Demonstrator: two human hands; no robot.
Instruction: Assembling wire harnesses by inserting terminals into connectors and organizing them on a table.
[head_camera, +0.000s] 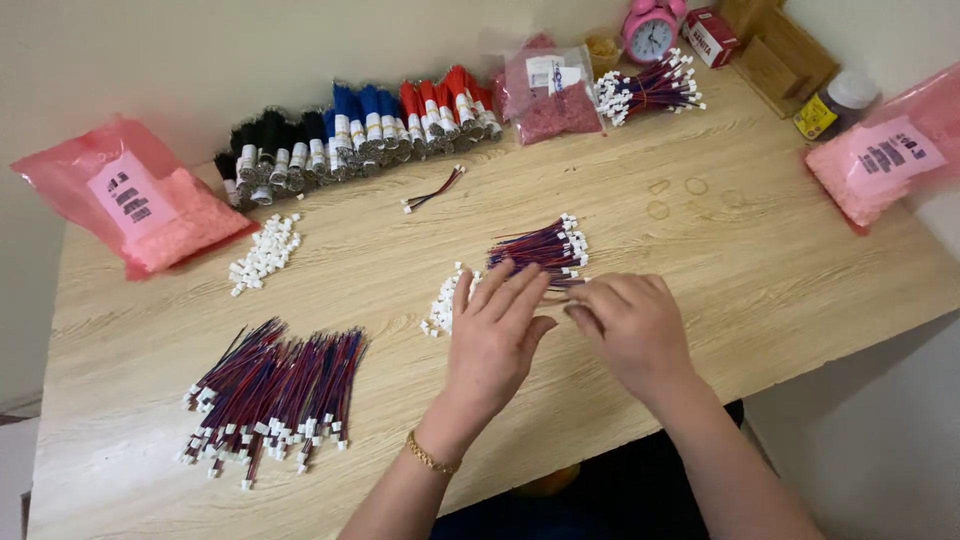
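Note:
My left hand (495, 335) lies palm down in the middle of the wooden table (800, 270), fingers spread, its fingertips touching a small bundle of red and blue wires with white connectors (545, 245). A little heap of loose white connectors (443, 303) lies just left of that hand. My right hand (630, 325) rests beside it, fingers curled, thumb and forefinger pinched near the bundle's lower end; what it pinches is hidden.
A large pile of finished wires (270, 390) lies front left, more white connectors (265, 255) behind it. Rolls of black, blue and red wire (360, 130) line the back. Pink bags (150, 205) (890, 150), a pink clock (650, 30), rubber bands (675, 195) and a jar (835, 105) stand around.

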